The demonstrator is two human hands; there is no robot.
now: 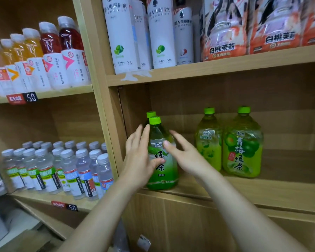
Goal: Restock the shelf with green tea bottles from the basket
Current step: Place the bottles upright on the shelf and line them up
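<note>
Holds both arms out into the lower right bay of the shelf (262,195). Lays the left hand (140,159) against the left side of a tea bottle (162,160), fingers straight and pointing up along its shoulder, thumb across the front of the label. Open and flat, not wrapped round. Spreads the right hand (186,157) loose and open at the bottle's right side, thumb tip over the label's top edge, fingers toward the back. Cannot tell through the blur whether it touches.

Upright at the front edge of the board, near the bay's left wall: that bottle, green cap on, label facing out. Directly behind it, a second tea bottle (150,114), only its green cap and a sliver of shoulder showing. Well apart to the right on the same board, two plum tea bottles (243,146), one behind and left of the other, close together, both upright with green caps.

Above, on the next board: tall white bottles (120,33) with lime marks, then orange peach packs (225,33) to their right. In the left bay, up top, a row of red and orange drinks (67,51) with white labels. Below, massed water bottles (71,170) with white caps. On each left-bay board edge, a red and black price tag (22,98) reading 5.0.
</note>
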